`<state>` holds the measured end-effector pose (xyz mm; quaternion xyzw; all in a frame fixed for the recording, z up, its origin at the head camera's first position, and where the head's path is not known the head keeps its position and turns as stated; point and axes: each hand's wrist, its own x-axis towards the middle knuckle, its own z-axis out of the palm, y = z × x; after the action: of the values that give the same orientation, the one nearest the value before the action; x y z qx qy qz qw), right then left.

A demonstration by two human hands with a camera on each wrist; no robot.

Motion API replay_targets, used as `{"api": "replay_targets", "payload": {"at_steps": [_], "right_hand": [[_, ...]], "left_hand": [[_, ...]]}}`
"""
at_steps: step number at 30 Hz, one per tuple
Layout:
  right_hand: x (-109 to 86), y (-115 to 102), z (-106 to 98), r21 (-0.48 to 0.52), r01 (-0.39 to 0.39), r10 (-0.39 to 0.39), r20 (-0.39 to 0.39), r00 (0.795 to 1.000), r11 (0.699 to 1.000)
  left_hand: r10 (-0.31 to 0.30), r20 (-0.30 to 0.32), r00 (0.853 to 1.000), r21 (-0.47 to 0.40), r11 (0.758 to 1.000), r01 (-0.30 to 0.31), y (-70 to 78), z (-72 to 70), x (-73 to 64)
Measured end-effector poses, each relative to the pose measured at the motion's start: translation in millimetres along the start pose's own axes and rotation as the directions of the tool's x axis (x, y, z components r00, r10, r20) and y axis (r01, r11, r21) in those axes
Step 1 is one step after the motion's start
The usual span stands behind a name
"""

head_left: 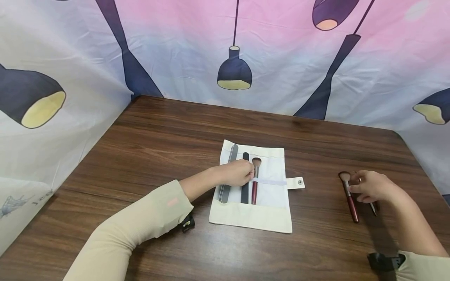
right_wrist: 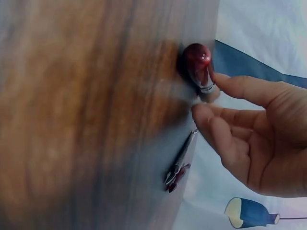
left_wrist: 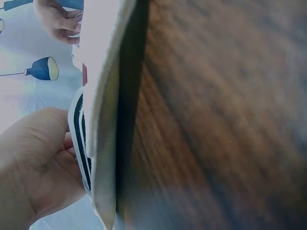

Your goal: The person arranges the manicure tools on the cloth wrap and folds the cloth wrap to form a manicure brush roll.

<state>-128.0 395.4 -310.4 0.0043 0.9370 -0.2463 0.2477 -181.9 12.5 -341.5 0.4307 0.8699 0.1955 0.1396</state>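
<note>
Right hand (head_left: 374, 187) narrowly pinches the brush (head_left: 352, 207) right of the pouch (head_left: 247, 214), best held lightly and level to spare its bristles (head_left: 344, 176), while what the left hand (head_left: 237, 172) grips, if anything, is hidden.

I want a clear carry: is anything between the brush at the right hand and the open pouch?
Nothing visible lies between the brush and the pouch, whose snap strap points that way. The left hand is over the pouch's left half.

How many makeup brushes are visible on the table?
2. The first brush lies in the white pouch; the second brush is at the right hand. That hand may hide more.
</note>
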Motion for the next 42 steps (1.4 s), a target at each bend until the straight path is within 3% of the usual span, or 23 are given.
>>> {"api": "replay_targets", "payload": {"at_steps": [12,18,23,27,33,38,42], "right_hand": [[2.8,2,9,0.194,0.05,-0.065,0.068,0.996,0.98],[2.5,2,11,0.205,0.061,-0.075,0.062,0.995,0.977],[3.0,-1,10,0.202,0.079,-0.088,0.036,0.995,0.976],[6.3,-9,9,0.185,0.11,-0.107,-0.03,0.994,0.977],[13.7,-31,10,0.213,0.185,-0.147,-0.183,0.972,0.959],[24.0,-55,15,0.306,0.248,-0.15,-0.31,0.939,0.919],[32.7,-74,20,0.387,0.313,-0.151,-0.394,0.907,0.867]], "left_hand": [[-0.012,0.004,1.0,-0.015,1.0,0.012,1.2,-1.4,-1.1],[-0.022,-0.016,1.0,0.031,0.999,0.023,4.6,-0.5,-1.8],[-0.029,-0.071,0.997,0.061,0.998,0.034,11.1,-0.5,-1.6],[-0.037,-0.099,0.994,0.042,0.998,0.042,16.5,-2.2,0.4],[-0.037,-0.07,0.997,0.071,0.997,0.042,21.9,1.2,5.0],[-0.066,-0.047,0.997,0.11,0.991,0.071,25.5,4.0,7.0],[-0.08,-0.046,0.996,0.127,0.988,0.085,27.9,4.6,7.6]]}}
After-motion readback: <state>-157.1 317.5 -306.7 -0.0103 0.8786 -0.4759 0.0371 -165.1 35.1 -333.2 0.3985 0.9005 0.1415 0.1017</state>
